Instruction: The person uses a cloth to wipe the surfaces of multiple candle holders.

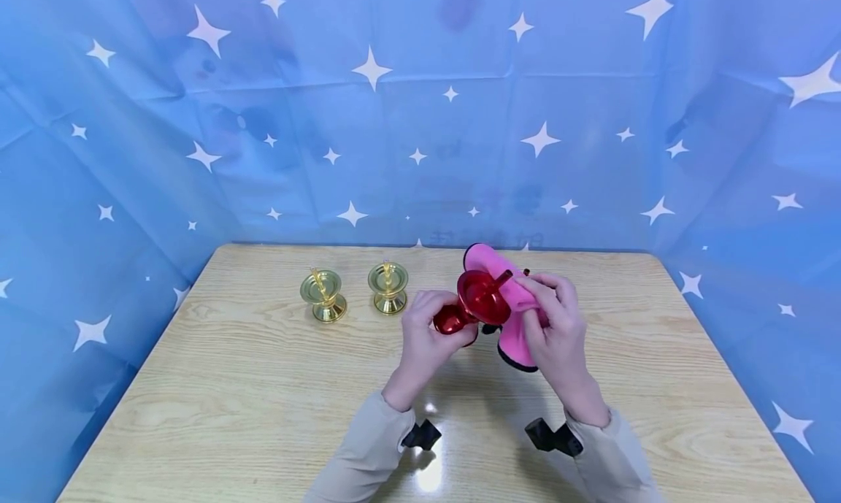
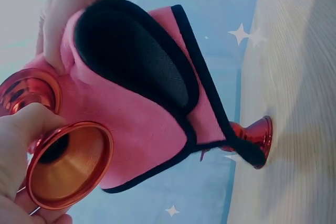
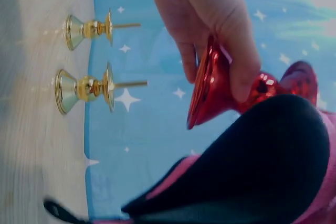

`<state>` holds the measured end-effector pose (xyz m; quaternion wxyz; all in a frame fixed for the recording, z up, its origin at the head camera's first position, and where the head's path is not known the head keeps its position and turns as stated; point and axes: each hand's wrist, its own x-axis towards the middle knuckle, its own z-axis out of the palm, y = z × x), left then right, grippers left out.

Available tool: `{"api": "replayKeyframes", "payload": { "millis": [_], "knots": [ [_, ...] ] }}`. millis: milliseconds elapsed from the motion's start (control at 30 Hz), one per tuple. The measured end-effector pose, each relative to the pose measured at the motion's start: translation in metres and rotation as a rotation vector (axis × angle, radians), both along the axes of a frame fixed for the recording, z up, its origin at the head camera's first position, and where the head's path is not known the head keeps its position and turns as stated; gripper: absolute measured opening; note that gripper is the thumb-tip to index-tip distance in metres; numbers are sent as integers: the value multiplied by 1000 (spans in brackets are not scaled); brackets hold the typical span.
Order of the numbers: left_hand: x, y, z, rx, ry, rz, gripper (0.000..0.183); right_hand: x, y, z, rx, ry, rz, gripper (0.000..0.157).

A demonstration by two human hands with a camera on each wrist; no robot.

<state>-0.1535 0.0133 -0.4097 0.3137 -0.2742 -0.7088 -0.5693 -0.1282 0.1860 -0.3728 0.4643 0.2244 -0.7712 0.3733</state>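
Red candlestick (image 1: 482,302) clamped in left fingers (image 1: 432,301), pink cloth (image 1: 516,340) in right fingers (image 1: 550,300); wooden table (image 1: 250,393) below, starry backdrop (image 1: 394,182).

On table (image 1: 263,401): two candlesticks (image 1: 389,280) left, third candlestick (image 2: 258,142) behind cloth (image 1: 515,336) | cloth right of held candlestick (image 1: 478,302) | backdrop (image 1: 394,174) behind table

counter (image 1: 263,408): pale wood grain, with bright glare (image 1: 430,475) toward the front.
left gold holder (image 1: 325,299): upright on the counter, flared base, wide dish, thin spike rising from it.
right gold holder (image 1: 388,291): same shape, upright, near the left one but apart, slightly farther back.
second red holder (image 2: 259,134): standing on the counter, flared base showing, the rest mostly hidden.
backdrop (image 1: 315,98): blue, creased, with white four-pointed stars (image 1: 372,69), behind the counter and along both sides.
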Motion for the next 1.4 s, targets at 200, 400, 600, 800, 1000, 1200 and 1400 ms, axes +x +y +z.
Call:
{"api": "replayKeyframes", "payload": {
  "millis": [200, 400, 600, 800, 1000, 1200, 1400],
  "knots": [
    [2, 0, 1, 4, -55, 2, 27, -4, 0, -2, 82, 48, 17, 26],
    [1, 1, 0, -2, -19, 57, 26, 5, -5, -2, 145, 71, -31, 30],
    [-2, 1, -3, -72, 33, 149, 26, 21, -16, 4, 88, 37, -43, 28],
    [-1, 2, -3, -184, 142, 299, 26, 26, -34, 5, 9, 76, -80, 24],
    [0, 1, -2, -166, 144, 316, 25, 26, -39, 1, 66, 113, -68, 23],
    [1, -2, -3, -25, 62, 137, 26, 23, -20, 1, 100, 138, 18, 24],
    [6, -6, 2, -26, -45, -36, 28, 11, 4, -1, 121, 102, 98, 28]
  ]
}}
